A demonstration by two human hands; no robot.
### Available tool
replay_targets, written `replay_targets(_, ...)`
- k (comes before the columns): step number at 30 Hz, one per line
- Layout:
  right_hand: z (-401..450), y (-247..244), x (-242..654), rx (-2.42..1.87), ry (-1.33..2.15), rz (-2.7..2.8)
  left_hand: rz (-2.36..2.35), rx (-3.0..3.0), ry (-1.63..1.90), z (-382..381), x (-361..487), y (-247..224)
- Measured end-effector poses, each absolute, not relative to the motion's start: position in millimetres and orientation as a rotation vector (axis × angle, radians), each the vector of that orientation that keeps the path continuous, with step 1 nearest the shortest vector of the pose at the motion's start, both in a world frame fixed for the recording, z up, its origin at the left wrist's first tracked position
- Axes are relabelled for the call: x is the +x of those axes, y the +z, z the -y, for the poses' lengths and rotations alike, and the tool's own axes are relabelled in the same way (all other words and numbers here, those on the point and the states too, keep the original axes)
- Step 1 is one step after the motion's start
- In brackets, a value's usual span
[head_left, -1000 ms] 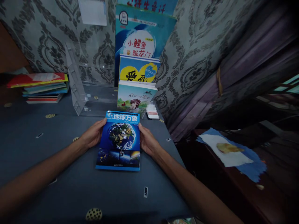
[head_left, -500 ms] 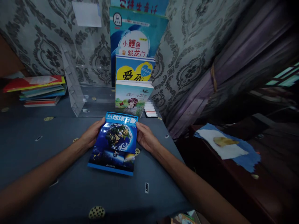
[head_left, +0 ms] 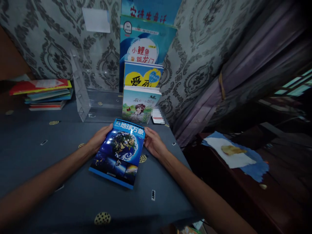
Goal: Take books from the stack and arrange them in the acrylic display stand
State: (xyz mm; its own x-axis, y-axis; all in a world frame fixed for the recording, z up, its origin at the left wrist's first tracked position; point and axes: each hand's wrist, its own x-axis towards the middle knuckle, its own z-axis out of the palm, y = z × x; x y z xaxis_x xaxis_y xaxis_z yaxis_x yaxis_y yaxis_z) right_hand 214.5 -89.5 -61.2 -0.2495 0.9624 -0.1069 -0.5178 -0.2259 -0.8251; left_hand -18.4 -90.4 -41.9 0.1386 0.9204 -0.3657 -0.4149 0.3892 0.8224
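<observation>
Paperback with a glossy blue cover and a printed Earth lies slanted between two hands, just in front of the clear acrylic stepped rack, its upper end nearest the rack. The left hand grips the upper left edge and the right hand the upper right, each thumb at the margin with the fingers tucked under or behind. Both seem to pinch the edges, though I cannot tell whether the hidden fingers are spread or pressed together. Holding by opposite edges probably steadies the book and leaves the cover unobstructed. On the rack's right side, a pale green-and-white book with a cartoon figure stands before a blue book with a yellow heart-like shape and a taller teal picture book; the steps presumably let each title show above the one ahead. Left of the rack, a flat pile of mixed-colour books rests on the dark blue-grey tablecloth, likely laid down for stability, a red-and-yellow one on top.
</observation>
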Motion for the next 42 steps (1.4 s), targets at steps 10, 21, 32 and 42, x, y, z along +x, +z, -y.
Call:
replay_targets(10,84,-68,218,-0.854,1.63,0.867,-0.976,0.668,1.054,93,-15,-41)
replay_targets(21,82,-71,222,-0.92,1.61,0.925,-0.983,0.778,1.135,91,-15,-51)
replay_targets(32,78,-68,226,-0.986,1.609,0.996,-1.061,1.032,1.196,82,-22,-65)
replay_targets(42,61,-69,232,-1.358,1.01,1.798,-1.695,2.091,0.677,88,-31,-48)
